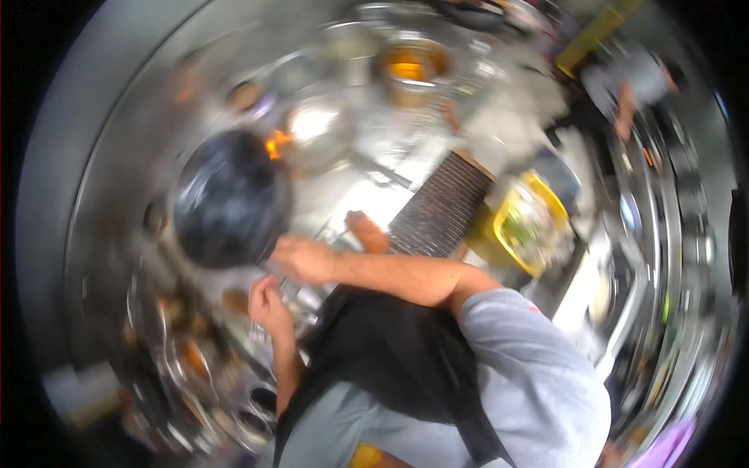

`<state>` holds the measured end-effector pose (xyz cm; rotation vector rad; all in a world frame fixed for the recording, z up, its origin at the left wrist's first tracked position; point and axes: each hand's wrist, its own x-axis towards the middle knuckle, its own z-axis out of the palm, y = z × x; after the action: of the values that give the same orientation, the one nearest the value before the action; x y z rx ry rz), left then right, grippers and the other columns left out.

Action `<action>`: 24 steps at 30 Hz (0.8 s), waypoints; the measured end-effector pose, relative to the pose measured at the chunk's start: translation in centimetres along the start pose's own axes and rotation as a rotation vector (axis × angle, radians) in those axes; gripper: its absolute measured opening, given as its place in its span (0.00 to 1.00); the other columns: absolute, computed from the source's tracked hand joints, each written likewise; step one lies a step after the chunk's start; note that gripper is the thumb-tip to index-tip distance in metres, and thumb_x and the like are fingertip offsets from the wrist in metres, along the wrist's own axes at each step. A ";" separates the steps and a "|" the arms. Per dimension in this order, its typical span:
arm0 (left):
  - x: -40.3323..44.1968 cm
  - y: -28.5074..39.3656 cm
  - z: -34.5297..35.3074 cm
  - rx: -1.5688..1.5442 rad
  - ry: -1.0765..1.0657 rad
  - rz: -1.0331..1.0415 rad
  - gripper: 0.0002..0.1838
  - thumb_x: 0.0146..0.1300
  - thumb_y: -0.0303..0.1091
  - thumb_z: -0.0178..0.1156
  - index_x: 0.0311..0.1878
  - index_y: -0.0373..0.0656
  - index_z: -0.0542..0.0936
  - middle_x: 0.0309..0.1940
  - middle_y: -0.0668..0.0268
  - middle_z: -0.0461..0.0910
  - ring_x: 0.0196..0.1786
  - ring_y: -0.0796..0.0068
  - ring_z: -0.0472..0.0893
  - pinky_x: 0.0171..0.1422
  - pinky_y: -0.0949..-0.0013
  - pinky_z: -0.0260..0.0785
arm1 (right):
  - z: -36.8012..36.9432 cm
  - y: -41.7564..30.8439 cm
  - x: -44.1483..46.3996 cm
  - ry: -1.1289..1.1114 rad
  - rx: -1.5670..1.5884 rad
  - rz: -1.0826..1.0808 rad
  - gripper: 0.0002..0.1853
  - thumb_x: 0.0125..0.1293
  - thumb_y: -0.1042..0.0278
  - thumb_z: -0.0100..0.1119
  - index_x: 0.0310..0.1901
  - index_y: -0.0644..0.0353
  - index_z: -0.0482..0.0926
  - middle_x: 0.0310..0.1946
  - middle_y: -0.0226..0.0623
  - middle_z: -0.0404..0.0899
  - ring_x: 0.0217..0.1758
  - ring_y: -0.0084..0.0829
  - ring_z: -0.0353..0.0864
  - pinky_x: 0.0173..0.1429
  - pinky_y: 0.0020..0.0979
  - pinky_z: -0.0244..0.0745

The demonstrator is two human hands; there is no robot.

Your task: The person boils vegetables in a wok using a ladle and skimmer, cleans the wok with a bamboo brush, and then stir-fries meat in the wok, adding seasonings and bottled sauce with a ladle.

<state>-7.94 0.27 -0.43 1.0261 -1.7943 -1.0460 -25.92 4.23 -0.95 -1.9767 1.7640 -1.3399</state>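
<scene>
A large dark wok (230, 199) stands at the left of the head view, with an orange flame (277, 144) at its upper right edge. My right hand (304, 259) is closed at the wok's lower right rim, where the handle would be; blur hides what it grips. Just below it, my left hand (270, 304) has its fingers bent together, and anything inside them cannot be made out. A blurred brownish, skin-toned shape (367, 232) lies above my right forearm.
A dark ridged mat or grate (442, 204) lies right of centre, beside a yellow bin (499, 228) holding whitish and green material. Behind is a pot with orange contents (409, 64). Another person (628, 82) is at the upper right. Blurred containers (191, 355) line the lower left.
</scene>
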 end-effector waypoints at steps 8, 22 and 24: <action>1.6 6.4 19.2 -0.116 -0.706 0.190 0.08 0.70 0.19 0.52 0.43 0.34 0.82 0.36 0.66 0.81 0.30 0.81 0.74 0.32 0.76 0.67 | -19.9 0.1 -31.2 0.534 -0.208 1.088 0.09 0.65 0.59 0.62 0.39 0.54 0.84 0.37 0.48 0.86 0.42 0.51 0.86 0.49 0.48 0.79; -16.2 19.6 42.5 -0.416 -1.241 0.343 0.08 0.72 0.20 0.53 0.45 0.35 0.82 0.37 0.64 0.81 0.28 0.84 0.72 0.30 0.79 0.65 | -13.7 -24.0 -69.3 3.064 0.102 0.886 0.07 0.72 0.66 0.55 0.48 0.54 0.74 0.28 0.29 0.75 0.25 0.23 0.74 0.26 0.27 0.71; -18.8 20.1 43.3 -0.462 -1.368 0.427 0.09 0.72 0.23 0.52 0.46 0.36 0.83 0.38 0.66 0.82 0.29 0.85 0.73 0.31 0.80 0.65 | -14.7 -25.1 -71.2 3.153 0.082 0.621 0.07 0.72 0.63 0.56 0.48 0.52 0.73 0.30 0.29 0.75 0.27 0.23 0.74 0.29 0.29 0.73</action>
<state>-45.42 35.29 -1.08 -0.5670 -2.3579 -1.9422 -10.99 78.93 -11.38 -1.4189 -0.4380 1.5422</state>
